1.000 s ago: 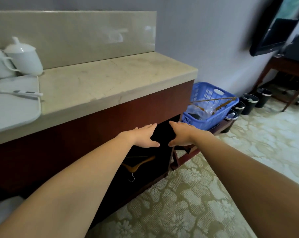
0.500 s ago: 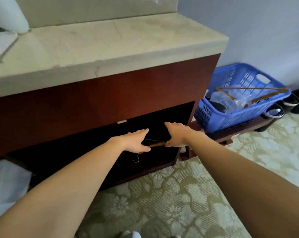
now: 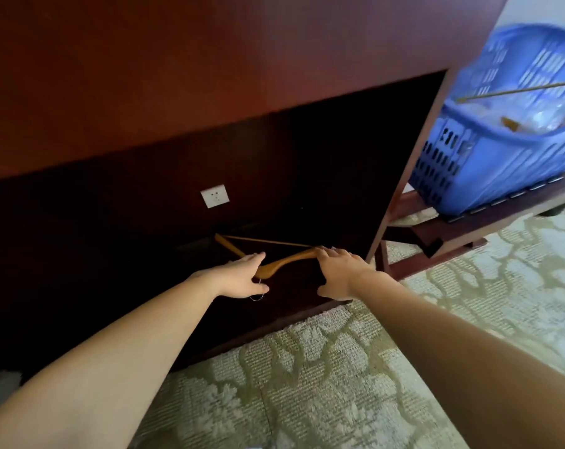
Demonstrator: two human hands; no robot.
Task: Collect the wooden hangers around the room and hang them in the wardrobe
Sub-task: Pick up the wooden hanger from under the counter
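Head view shows I've dropped low since a moment ago, left hand [image 3: 242, 277] and right hand [image 3: 339, 273] now touching the brown wooden hanger [image 3: 287, 259] below the white wall socket [image 3: 214, 196], fingers spread, not yet clamped.

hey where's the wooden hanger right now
In the head view, the wooden hanger lies in the dark recess under the cabinet, below the white wall socket, between the left hand and right hand.
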